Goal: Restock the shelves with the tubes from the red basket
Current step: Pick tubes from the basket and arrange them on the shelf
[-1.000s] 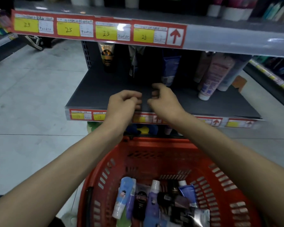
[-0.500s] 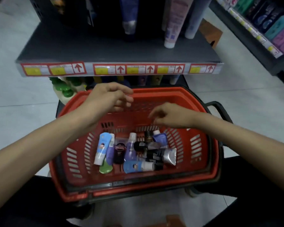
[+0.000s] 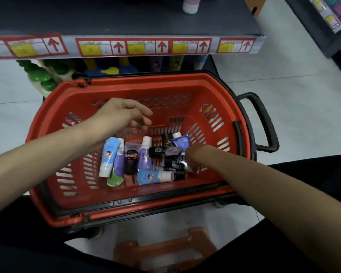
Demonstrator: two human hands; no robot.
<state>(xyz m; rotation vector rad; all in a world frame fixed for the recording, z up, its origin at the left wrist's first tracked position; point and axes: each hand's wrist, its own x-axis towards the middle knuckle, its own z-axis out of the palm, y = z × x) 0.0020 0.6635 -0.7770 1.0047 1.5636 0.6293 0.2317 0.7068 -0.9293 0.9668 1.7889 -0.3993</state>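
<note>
- Centre of frame: red basket, slotted walls and black rim trim, standing on the pale tiled floor just below the shelf.
- Tubes lie in a loose heap on the basket bottom, centre to lower centre, overlapping one another.
- Leftmost is a light blue tube with a cartoon figure and white cap. Beside it are a purple tube and a dark maroon tube, with a green tube partly under them.
- Black tubes lie crosswise towards the right of the heap. A second blue tube lies along its lower edge.
- Left hand hovers above the basket interior, left of centre. Its fingers are loosely curled and it holds nothing.
- Right hand is down at the right edge of the heap, against a black tube's silver end. The fingers are hidden, so whether it grips cannot be told.
- Top of frame: the grey shelf has a strip of red-and-yellow price labels along its front edge.
- Beneath the shelf, upper left — green-capped bottles.
- Right of the basket — its black handle.
- Bottom centre: an orange stool, partly out of view.
</note>
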